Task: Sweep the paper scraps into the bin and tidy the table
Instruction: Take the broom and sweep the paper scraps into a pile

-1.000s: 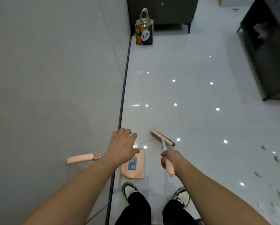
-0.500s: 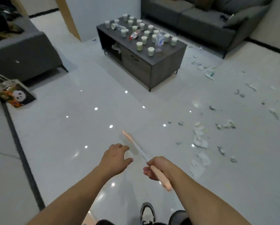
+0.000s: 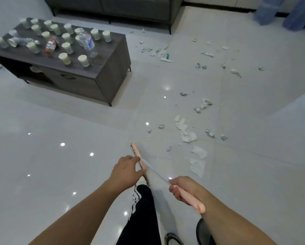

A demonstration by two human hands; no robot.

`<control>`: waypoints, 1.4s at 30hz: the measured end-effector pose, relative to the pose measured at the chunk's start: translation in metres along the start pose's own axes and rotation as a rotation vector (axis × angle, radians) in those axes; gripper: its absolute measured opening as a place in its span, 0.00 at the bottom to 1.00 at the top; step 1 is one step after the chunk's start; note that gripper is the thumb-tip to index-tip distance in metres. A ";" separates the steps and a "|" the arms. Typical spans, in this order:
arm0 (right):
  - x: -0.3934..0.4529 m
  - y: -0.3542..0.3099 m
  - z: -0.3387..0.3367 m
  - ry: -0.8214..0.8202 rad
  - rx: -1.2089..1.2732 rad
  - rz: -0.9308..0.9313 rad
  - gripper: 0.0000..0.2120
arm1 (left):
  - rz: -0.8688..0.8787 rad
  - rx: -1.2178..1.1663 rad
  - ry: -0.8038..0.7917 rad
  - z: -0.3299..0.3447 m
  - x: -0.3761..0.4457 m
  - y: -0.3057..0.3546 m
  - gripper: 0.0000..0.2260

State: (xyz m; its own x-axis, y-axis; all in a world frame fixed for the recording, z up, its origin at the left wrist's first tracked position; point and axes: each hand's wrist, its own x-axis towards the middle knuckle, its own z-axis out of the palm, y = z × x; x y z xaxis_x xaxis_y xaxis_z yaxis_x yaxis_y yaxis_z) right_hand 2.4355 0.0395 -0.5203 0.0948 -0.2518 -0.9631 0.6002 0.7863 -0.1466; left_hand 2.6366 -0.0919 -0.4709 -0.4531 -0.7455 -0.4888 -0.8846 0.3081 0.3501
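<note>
While the right hand (image 3: 180, 187) grips the broom (image 3: 192, 200), scraps (image 3: 197, 166) lie ahead.

right hand (image 3: 182, 187) grips pink broom (image 3: 192, 200); left hand (image 3: 126, 169) at head; scraps (image 3: 187, 135) beyond.

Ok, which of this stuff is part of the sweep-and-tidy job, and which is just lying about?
Part of the job:
broom, gripped by the right hand
left hand at the broom head
paper scraps on the floor
coffee table
paper cups and plastic bottles on it

Just there:
sofa
blue bags, blurred
</note>
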 end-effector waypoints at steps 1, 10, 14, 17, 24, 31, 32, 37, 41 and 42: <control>0.006 -0.010 0.001 0.057 -0.013 -0.004 0.06 | 0.007 -0.011 -0.021 -0.006 0.017 -0.005 0.25; 0.032 -0.118 0.054 0.484 -0.108 -0.086 0.04 | 0.045 0.000 -0.100 -0.075 0.136 -0.047 0.24; 0.030 -0.155 0.090 0.367 -0.050 -0.099 0.03 | 0.064 -0.069 -0.043 -0.094 0.166 -0.052 0.23; 0.034 -0.183 0.111 0.167 0.096 -0.030 0.01 | 0.058 -0.065 -0.062 -0.102 0.181 -0.056 0.23; 0.075 -0.223 0.144 0.007 0.251 0.025 0.02 | 0.019 -0.017 -0.089 -0.123 0.213 -0.069 0.23; 0.069 -0.301 0.128 0.227 0.203 -0.074 0.06 | 0.017 0.006 -0.083 -0.164 0.284 -0.034 0.22; 0.069 -0.314 0.127 0.246 0.208 -0.081 0.06 | 0.022 0.011 -0.080 -0.173 0.297 -0.026 0.22; 0.069 -0.382 0.124 0.364 0.194 -0.167 0.05 | 0.055 0.045 -0.024 -0.222 0.362 0.019 0.23; 0.059 -0.451 0.115 0.376 0.255 -0.221 0.04 | 0.088 0.046 -0.013 -0.258 0.414 0.047 0.23; 0.055 -0.469 0.113 0.355 0.267 -0.228 0.03 | 0.093 0.047 -0.017 -0.265 0.428 0.053 0.23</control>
State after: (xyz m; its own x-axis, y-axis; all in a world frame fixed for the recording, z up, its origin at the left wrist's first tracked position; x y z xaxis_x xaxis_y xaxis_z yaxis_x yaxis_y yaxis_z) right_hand 2.2493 -0.4068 -0.4791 -0.3111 -0.1563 -0.9374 0.7610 0.5498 -0.3443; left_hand 2.4252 -0.5515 -0.4497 -0.5349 -0.7025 -0.4695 -0.8427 0.4031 0.3569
